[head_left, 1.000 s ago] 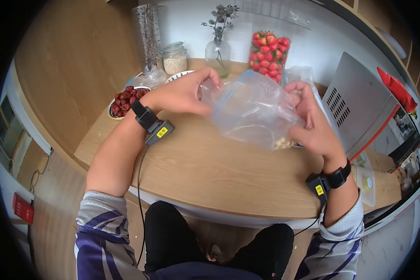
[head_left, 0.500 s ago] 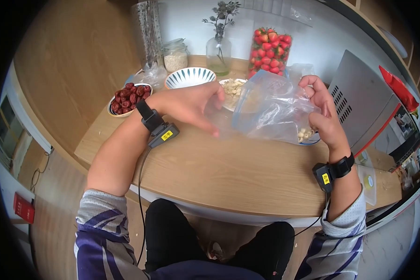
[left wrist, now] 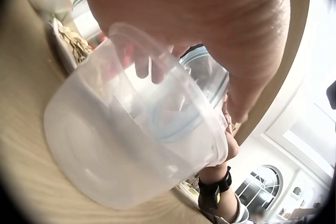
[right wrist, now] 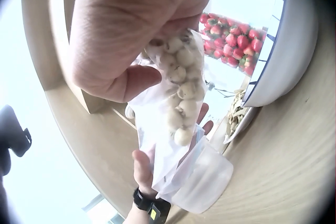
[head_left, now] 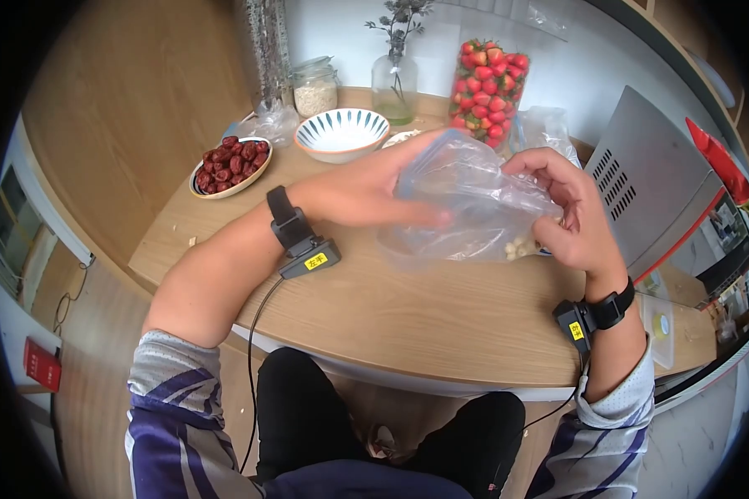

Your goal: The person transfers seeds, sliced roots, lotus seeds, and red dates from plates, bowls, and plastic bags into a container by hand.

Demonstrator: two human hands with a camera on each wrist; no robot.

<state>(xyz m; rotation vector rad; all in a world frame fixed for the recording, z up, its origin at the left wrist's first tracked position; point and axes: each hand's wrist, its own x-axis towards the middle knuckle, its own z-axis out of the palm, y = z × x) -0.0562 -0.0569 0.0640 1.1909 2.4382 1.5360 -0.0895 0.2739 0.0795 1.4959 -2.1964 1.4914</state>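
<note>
- My left hand [head_left: 362, 187] has its fingers wide but bent round a translucent plastic tub [left wrist: 94, 150], tilted above the tabletop [head_left: 374, 316].
- My right hand [head_left: 572, 212] pinches a clear zip bag [head_left: 474, 195] of pale round seeds [right wrist: 184, 90], its mouth at the tub's opening.
- Beyond: red dates [head_left: 231, 162], a striped bowl [head_left: 341, 133].
- Farther: bagged strawberries [head_left: 488, 91].

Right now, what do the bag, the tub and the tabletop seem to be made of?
The bag: clear, shiny plastic film, seemingly, as it creases and catches light. The tub: likely smooth plastic; its walls look cloudy and translucent. The tabletop: wood or wood-look laminate, fairly matt; grain shows, but its core doesn't.
</note>
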